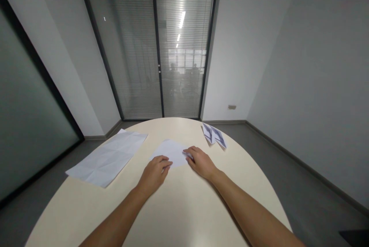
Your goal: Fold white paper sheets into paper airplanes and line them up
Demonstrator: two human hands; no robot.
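A small white sheet of paper [170,150] lies on the round table between my hands. My left hand [155,174] rests on its near left edge, thumb and fingers brought together at the paper. At the sheet's right side, my right hand [201,161] pinches its edge, where a bit of the paper is lifted or folded over. How far the fold goes is hidden by the fingers.
A larger creased sheet [112,158] lies at the left of the cream table [178,208]. Folded paper pieces [213,135], shaped like a paper plane, sit near its far right edge. Beyond stands a glass door with blinds [138,47].
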